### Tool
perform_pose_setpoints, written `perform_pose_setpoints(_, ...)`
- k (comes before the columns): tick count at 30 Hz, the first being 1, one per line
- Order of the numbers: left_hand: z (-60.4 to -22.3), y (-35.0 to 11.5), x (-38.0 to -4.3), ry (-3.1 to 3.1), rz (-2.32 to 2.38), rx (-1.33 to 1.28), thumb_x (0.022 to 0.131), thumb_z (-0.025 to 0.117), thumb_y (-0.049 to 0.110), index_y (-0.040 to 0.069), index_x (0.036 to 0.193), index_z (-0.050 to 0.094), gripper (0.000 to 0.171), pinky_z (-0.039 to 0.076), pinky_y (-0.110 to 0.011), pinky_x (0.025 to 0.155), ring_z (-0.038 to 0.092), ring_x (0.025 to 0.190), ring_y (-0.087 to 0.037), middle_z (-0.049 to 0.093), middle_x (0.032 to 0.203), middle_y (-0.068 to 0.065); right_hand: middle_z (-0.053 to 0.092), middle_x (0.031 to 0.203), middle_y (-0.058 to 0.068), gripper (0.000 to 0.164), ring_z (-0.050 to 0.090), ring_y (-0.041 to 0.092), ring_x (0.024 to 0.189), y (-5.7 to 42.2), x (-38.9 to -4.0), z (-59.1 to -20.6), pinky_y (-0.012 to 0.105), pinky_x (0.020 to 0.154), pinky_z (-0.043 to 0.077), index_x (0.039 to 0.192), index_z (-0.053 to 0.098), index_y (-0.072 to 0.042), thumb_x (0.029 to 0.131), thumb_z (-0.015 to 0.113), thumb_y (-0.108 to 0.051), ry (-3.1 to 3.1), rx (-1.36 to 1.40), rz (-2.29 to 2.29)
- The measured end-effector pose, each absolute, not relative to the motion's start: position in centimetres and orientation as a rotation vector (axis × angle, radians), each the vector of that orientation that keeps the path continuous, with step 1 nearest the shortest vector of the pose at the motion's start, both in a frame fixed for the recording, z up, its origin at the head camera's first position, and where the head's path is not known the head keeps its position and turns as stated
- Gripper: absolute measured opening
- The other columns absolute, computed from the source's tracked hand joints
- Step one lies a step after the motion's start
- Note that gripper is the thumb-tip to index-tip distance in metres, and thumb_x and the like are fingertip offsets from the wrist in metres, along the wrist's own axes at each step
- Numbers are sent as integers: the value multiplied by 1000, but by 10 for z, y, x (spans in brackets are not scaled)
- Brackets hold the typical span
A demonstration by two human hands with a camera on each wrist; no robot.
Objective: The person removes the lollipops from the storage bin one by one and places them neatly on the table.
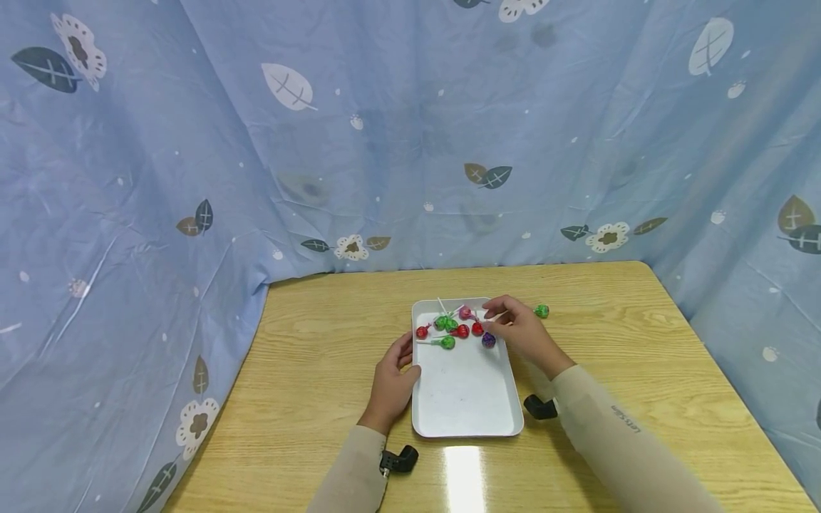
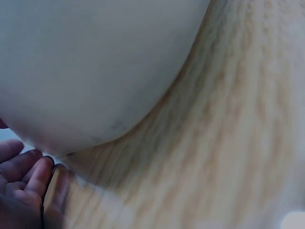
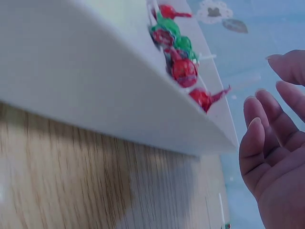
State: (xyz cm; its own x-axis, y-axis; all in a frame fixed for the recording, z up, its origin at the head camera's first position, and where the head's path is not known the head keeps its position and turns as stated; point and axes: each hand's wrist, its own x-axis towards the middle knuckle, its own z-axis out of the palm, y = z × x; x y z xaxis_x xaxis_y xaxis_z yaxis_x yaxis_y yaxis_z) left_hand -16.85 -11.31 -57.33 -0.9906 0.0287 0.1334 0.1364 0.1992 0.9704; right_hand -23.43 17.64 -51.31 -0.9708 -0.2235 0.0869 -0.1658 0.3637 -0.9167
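A white rectangular tray (image 1: 468, 399) holds several wrapped lollipops grouped toward its far end: red (image 1: 463, 330), green (image 1: 447, 343), pink (image 1: 465, 312) and purple (image 1: 489, 340). My left hand (image 1: 393, 381) rests against the tray's left side, with its fingers (image 2: 40, 174) loosely bent beside the outer wall and the thumb by the rim. Over the far right rim hovers my right hand (image 1: 521, 329), near a red lollipop (image 3: 202, 98) and the purple one. A gap shows between its thumb and fingers (image 3: 252, 138), and I see nothing held.
One green lollipop (image 1: 541, 311) lies on the wooden table (image 1: 609, 320), right of the tray and beyond the right hand. A patterned blue curtain (image 1: 398, 142) hangs behind and along both sides of the table. Black wrist devices (image 1: 400, 459) extend from both sleeves.
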Motion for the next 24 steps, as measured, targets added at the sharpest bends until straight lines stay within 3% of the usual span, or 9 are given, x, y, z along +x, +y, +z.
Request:
perform_pose_setpoints(9, -575, -113, -169, -2365, -1933, -162, 96, 62, -5, 2, 160, 51, 65, 53, -50, 108, 64, 128, -31, 63, 146, -17, 68, 122, 21, 36, 65, 33, 98, 163, -229, -511, 50, 80, 63, 134, 65, 4, 102, 77, -6, 2452, -387, -1729)
perform_pose_setpoints(16, -576, -113, -170, -2354, -1944, -160, 96, 61, -8, 3, 160, 52, 66, 52, -51, 108, 64, 128, -32, 63, 146, -17, 71, 120, 18, 34, 64, 30, 98, 156, -230, -509, 35, 73, 60, 133, 68, 0, 100, 78, -6, 2455, -430, -1682)
perform_pose_setpoints(24, -578, -114, -171, -2333, -1963, -160, 95, 61, -9, 4, 160, 53, 66, 51, -53, 109, 64, 129, -33, 63, 147, -18, 70, 128, 22, 34, 65, 29, 98, 147, -232, -510, 37, 80, 56, 131, 69, 1, 99, 79, -4, 2463, -532, -1681)
